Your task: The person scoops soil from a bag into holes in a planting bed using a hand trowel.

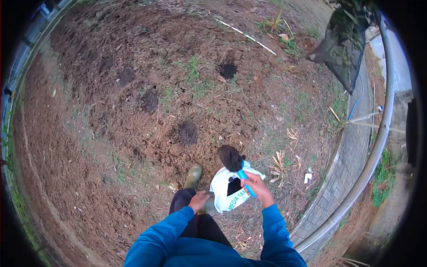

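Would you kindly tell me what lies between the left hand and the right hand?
The open white bag and part of a boot lie between the left hand and right hand in the head view.

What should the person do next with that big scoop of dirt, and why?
I'd probably keep the trowel level and ease it over to the nearest dark patch in the ground. The right hand has it heaped with dark soil, already poking past the white bag's edge, so tipping it now might spill some.
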A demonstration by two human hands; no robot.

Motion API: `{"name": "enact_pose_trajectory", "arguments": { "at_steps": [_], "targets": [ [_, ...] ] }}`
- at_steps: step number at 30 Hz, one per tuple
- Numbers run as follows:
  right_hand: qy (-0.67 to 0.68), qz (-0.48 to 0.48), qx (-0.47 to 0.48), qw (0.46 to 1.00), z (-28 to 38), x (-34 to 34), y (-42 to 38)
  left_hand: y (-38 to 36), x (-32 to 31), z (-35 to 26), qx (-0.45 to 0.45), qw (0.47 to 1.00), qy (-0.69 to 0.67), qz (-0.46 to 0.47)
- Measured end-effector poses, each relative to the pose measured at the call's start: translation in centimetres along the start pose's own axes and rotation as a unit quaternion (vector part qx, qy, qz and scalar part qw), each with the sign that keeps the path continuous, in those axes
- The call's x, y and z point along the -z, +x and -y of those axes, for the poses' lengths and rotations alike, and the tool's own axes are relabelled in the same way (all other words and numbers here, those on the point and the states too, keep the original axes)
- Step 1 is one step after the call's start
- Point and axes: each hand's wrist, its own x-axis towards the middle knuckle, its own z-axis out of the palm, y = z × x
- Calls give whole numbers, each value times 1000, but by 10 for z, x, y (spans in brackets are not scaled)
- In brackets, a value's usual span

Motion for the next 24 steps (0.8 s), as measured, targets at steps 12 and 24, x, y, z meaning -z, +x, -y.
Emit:
{"name": "enact_pose_trajectory", "arguments": {
  "at_steps": [12,24],
  "targets": [
    [-87,-31,12,996,196,-61,235,2,67,-56,10,977,-214,-6],
    [152,-213,2,965,-97,-33,-29,18,1,-33,22,992,-51,111]
  ]
}}
